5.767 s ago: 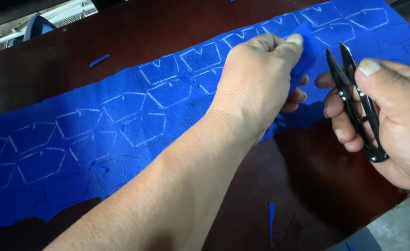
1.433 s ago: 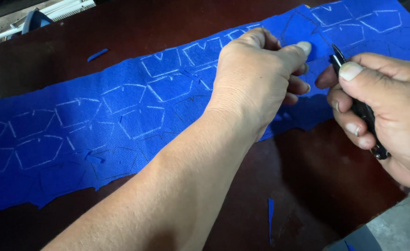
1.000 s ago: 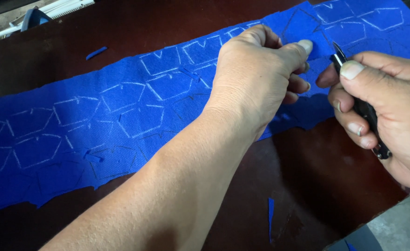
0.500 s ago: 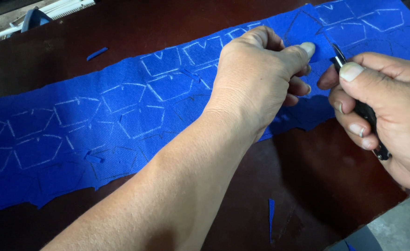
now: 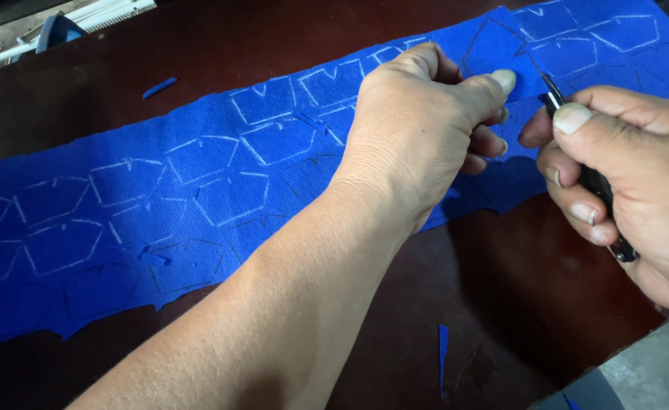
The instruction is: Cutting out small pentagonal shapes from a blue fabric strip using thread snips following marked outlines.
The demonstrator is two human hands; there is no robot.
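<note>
A long strip of blue cloth (image 5: 198,197) lies flat across the dark brown bench (image 5: 547,304), marked all over with chalked 5-sided outlines. All places below are told from this cloth.

The left hand (image 5: 418,129) reaches over the cloth's right part, the forearm crossing its lower edge. Its fingers (image 5: 494,80) are pinched closed on a fold of the cloth, thumb on top, lifting that bit slightly off the bench.

The right hand (image 5: 630,182) sits just off the cloth's lower right edge, beside the left hand. Its fingers (image 5: 573,118) are curled tight around a pair of small black thread snips (image 5: 588,178), the thumb pressing on the upper blade. The snips look squeezed nearly shut, and their tip meets the cloth right beside the left thumb.

A thin blue scrap (image 5: 443,353) lies on the bench below the cloth's lower edge. Another small blue scrap (image 5: 158,87) lies above the cloth's upper edge, toward the left. A loose sliver (image 5: 154,258) rests on the cloth itself near its lower left. Beyond the bench's upper left corner, white tubing and a blue object (image 5: 57,30) show, too cropped to identify.
</note>
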